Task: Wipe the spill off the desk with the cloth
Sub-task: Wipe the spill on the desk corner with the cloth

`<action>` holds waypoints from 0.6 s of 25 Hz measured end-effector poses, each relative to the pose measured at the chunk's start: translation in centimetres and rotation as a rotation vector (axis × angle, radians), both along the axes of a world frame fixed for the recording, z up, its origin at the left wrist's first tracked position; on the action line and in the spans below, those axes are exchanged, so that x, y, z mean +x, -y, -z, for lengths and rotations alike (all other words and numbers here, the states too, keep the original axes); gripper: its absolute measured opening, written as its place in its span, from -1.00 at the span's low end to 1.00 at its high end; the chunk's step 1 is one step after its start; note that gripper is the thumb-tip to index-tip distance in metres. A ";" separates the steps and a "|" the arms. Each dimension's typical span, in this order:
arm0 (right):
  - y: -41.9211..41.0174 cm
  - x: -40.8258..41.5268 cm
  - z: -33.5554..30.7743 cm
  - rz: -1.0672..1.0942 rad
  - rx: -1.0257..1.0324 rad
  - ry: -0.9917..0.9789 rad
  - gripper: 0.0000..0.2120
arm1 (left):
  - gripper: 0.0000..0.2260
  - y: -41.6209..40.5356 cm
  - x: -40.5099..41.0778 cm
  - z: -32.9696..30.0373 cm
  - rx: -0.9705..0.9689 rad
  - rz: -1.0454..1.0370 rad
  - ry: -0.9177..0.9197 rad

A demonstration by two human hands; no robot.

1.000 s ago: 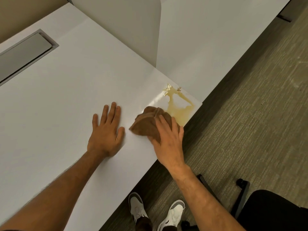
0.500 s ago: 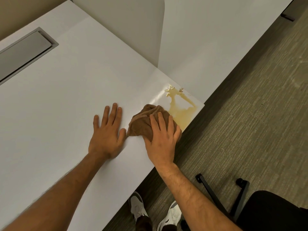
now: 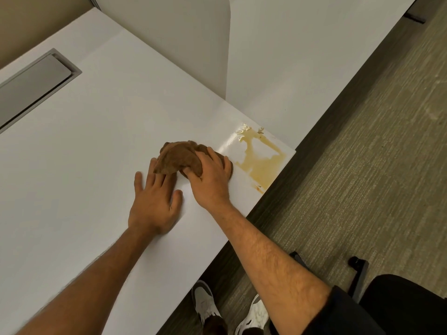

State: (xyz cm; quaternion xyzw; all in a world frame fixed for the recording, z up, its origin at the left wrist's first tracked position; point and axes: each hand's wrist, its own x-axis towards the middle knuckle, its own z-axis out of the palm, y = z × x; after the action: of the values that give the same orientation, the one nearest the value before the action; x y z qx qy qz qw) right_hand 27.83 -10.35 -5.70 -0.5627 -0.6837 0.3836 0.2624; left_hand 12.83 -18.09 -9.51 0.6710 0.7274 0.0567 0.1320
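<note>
A yellow-brown spill (image 3: 262, 162) spreads over the right corner of the white desk (image 3: 96, 151), reaching the front edge. A crumpled brown cloth (image 3: 177, 157) lies just left of the spill. My right hand (image 3: 209, 178) presses down on the cloth and grips it. My left hand (image 3: 154, 201) rests flat on the desk with fingers apart, its fingertips tucked under the cloth's left flap.
A grey cable hatch (image 3: 33, 85) is set into the desk at the far left. A white divider panel (image 3: 193, 44) stands behind the spill. Carpet (image 3: 362, 165) lies to the right, with a black chair base (image 3: 358, 269) and my white shoes (image 3: 205, 305) below.
My right hand has dragged the cloth left, away from the spill, until it overlaps my left fingertips. More of the spill is uncovered. My left hand stays flat on the desk.
</note>
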 end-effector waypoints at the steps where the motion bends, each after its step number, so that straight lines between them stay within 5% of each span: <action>1: -0.4 0.2 -0.2 -0.024 -0.019 -0.026 -0.77 | -0.40 0.0 0.1 -0.1 0.003 -0.003 -0.002; 6: 0.3 2.1 -1.5 -0.119 -0.245 -0.235 -0.86 | -0.48 0.0 -0.1 -0.2 0.015 0.015 0.025; 10: 4.3 3.4 -1.8 -0.220 -0.258 -0.198 -0.84 | -0.33 0.3 -0.2 0.0 0.007 0.002 0.041; 15: 6.9 6.9 -1.7 -0.067 -0.191 -0.164 -0.77 | -0.28 0.2 -0.3 0.2 -0.044 0.012 -0.057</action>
State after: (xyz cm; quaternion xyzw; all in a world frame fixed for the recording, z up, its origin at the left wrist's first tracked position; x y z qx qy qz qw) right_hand 34.74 -17.21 -4.03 -0.5289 -0.6386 0.5002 0.2495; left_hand 12.55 -18.34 -9.75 0.6738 0.7278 0.0208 0.1265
